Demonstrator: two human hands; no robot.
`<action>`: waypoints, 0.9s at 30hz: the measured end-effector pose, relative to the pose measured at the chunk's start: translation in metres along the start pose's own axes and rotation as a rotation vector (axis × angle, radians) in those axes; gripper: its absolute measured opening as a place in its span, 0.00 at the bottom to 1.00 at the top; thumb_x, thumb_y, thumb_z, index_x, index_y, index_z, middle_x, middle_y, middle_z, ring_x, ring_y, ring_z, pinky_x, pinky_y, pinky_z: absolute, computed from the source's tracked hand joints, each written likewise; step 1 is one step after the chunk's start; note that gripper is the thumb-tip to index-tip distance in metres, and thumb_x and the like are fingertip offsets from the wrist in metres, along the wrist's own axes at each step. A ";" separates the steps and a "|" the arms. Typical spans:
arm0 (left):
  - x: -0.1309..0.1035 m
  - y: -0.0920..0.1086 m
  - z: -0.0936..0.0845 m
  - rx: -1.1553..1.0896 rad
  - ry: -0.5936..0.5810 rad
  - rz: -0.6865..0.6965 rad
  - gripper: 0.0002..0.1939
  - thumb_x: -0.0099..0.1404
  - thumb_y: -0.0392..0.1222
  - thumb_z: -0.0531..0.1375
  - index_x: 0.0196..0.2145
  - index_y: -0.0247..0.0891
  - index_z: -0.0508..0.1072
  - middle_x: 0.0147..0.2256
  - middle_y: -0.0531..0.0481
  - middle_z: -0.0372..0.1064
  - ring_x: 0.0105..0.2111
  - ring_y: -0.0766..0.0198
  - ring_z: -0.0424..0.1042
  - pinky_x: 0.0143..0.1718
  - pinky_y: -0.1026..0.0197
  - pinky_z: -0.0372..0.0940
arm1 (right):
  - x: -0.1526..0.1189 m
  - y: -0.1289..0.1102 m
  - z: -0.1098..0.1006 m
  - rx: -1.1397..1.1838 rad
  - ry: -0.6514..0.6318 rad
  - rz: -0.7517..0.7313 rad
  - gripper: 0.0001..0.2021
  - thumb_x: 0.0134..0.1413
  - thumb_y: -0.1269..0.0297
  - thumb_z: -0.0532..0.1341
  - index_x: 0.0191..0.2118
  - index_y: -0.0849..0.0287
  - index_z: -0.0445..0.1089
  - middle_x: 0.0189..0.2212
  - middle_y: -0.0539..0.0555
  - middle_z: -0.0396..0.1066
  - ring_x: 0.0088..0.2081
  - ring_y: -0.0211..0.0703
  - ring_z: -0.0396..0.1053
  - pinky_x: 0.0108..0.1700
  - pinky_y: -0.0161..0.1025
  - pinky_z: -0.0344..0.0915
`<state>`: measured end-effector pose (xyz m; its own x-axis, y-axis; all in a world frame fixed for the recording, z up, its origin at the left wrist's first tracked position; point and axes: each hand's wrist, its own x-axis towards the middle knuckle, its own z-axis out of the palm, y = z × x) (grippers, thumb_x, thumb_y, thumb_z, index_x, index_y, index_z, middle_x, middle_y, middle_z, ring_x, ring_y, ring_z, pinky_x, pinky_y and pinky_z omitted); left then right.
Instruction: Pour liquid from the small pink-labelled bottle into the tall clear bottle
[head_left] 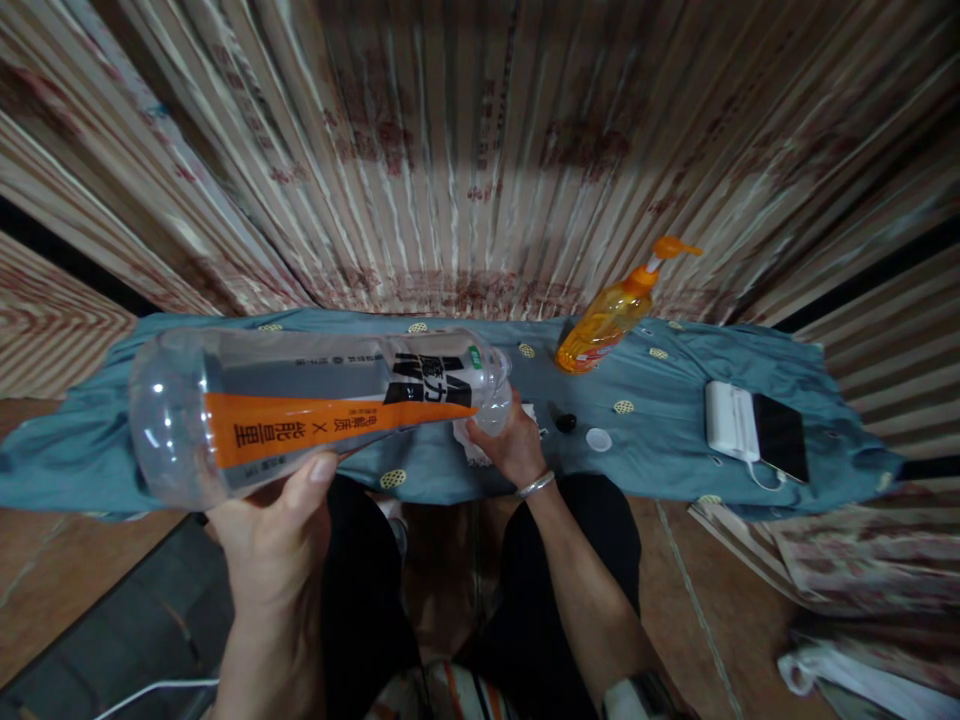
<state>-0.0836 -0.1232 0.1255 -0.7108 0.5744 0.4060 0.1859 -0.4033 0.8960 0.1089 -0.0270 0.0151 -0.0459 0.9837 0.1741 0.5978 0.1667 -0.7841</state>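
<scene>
A large clear plastic bottle (pixel 315 400) with an orange and grey label lies on its side in the air, its mouth toward the right. My left hand (pixel 270 520) grips its lower body from below, thumb along the near side. At the neck, my right hand (pixel 514 440), with a silver bracelet on the wrist, is closed around a small clear container (pixel 492 408) held at the bottle's mouth. How the two meet is hard to make out. Under them, partly hidden, a white patterned tissue (pixel 474 449) rests on the blue-green cloth (pixel 442 480).
An orange pump bottle (pixel 606 325) stands behind to the right. Near it lie a small black object (pixel 566 422) and a round white disc (pixel 598 439). Farther right are a white power bank (pixel 731 420) and a black phone (pixel 780 437), with a cable. Striped curtains (pixel 465 150) hang behind.
</scene>
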 end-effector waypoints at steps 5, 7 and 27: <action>0.001 0.003 0.003 -0.067 0.091 -0.084 0.36 0.30 0.56 0.81 0.39 0.45 0.78 0.32 0.52 0.75 0.33 0.55 0.77 0.50 0.34 0.76 | 0.000 0.000 0.000 -0.002 0.004 -0.004 0.36 0.50 0.53 0.69 0.63 0.64 0.65 0.49 0.66 0.82 0.50 0.61 0.81 0.51 0.55 0.78; 0.001 0.004 0.004 -0.059 0.108 -0.095 0.37 0.29 0.57 0.81 0.39 0.45 0.79 0.32 0.51 0.76 0.33 0.54 0.77 0.51 0.32 0.75 | 0.000 0.000 0.000 0.010 0.001 -0.004 0.36 0.50 0.54 0.69 0.63 0.64 0.65 0.48 0.65 0.82 0.49 0.62 0.82 0.50 0.56 0.78; 0.002 0.006 0.004 -0.002 0.028 -0.036 0.30 0.37 0.57 0.78 0.38 0.46 0.79 0.32 0.51 0.77 0.31 0.52 0.80 0.47 0.34 0.78 | 0.000 -0.001 0.000 0.014 -0.005 -0.002 0.35 0.50 0.56 0.68 0.62 0.62 0.65 0.48 0.65 0.82 0.48 0.62 0.82 0.50 0.56 0.79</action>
<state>-0.0814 -0.1214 0.1322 -0.7357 0.5682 0.3687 0.1587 -0.3846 0.9093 0.1087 -0.0268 0.0162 -0.0510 0.9837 0.1723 0.5867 0.1692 -0.7919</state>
